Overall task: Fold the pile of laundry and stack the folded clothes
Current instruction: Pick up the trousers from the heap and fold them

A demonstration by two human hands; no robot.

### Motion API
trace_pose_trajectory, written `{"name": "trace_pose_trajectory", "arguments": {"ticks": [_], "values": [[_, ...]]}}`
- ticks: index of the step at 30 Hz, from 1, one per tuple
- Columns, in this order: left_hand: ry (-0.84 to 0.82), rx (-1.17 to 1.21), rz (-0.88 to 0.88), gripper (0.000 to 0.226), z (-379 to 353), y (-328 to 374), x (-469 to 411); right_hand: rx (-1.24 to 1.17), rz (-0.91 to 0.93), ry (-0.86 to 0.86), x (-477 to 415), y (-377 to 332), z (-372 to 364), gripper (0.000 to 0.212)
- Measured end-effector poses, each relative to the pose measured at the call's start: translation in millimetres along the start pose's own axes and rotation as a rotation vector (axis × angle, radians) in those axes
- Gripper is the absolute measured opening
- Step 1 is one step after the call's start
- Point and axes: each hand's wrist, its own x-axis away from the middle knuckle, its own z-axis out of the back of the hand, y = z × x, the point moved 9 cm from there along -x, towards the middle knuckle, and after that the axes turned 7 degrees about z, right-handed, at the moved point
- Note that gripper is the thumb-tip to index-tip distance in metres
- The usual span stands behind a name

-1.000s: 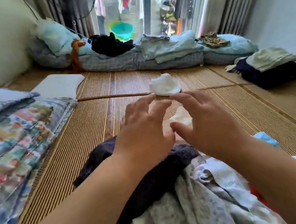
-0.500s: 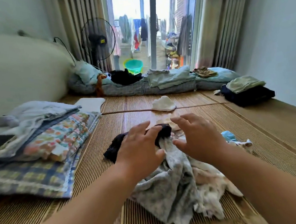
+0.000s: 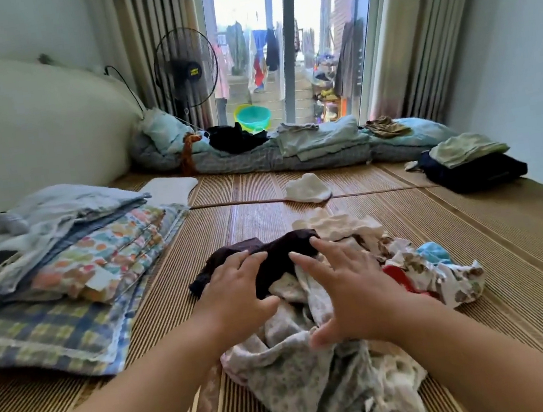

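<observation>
While the left hand (image 3: 236, 293) and right hand (image 3: 347, 296) spread flat over the laundry pile (image 3: 304, 384), its dark garment (image 3: 280, 256) stretches crosswise.

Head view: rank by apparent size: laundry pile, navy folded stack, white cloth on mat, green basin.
1. laundry pile
2. navy folded stack
3. white cloth and green basin look alike; basin farther, unranked.

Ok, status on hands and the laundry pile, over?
Left hand open, fingers on dark garment. Right hand open over laundry pile, all unfolded. White cloth beyond, apart.
</observation>
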Motion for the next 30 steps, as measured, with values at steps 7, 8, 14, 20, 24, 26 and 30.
{"name": "trace_pose_trajectory", "arguments": {"ticks": [7,8,14,20,24,26,30], "values": [[-0.182,0.068,0.05,0.103,-48,-68,-73,0.095,0.028,-0.168,-85,13,-59,0.134],[-0.224,0.096,0.068,0.111,-56,-75,-82,0.102,0.011,-0.185,-96,18,-63,0.136],[-0.506,0.149,0.112,0.124,-125,-105,-108,0.143,-0.111,-0.394,-139,61,-107,0.137],[-0.505,0.026,0.013,0.11,-181,-100,-125,0.075,-0.188,-0.525,-137,101,-156,0.117],[-0.494,0.046,-0.102,0.104,-190,-70,-133,0.054,-0.218,-0.54,-127,124,-163,0.115],[-0.495,0.057,-0.14,0.115,-197,-49,-133,0.049,-0.241,-0.541,-114,139,-161,0.114],[-0.509,0.07,-0.16,0.114,-226,-4,-130,0.05,-0.299,-0.533,-75,178,-157,0.114]]}}
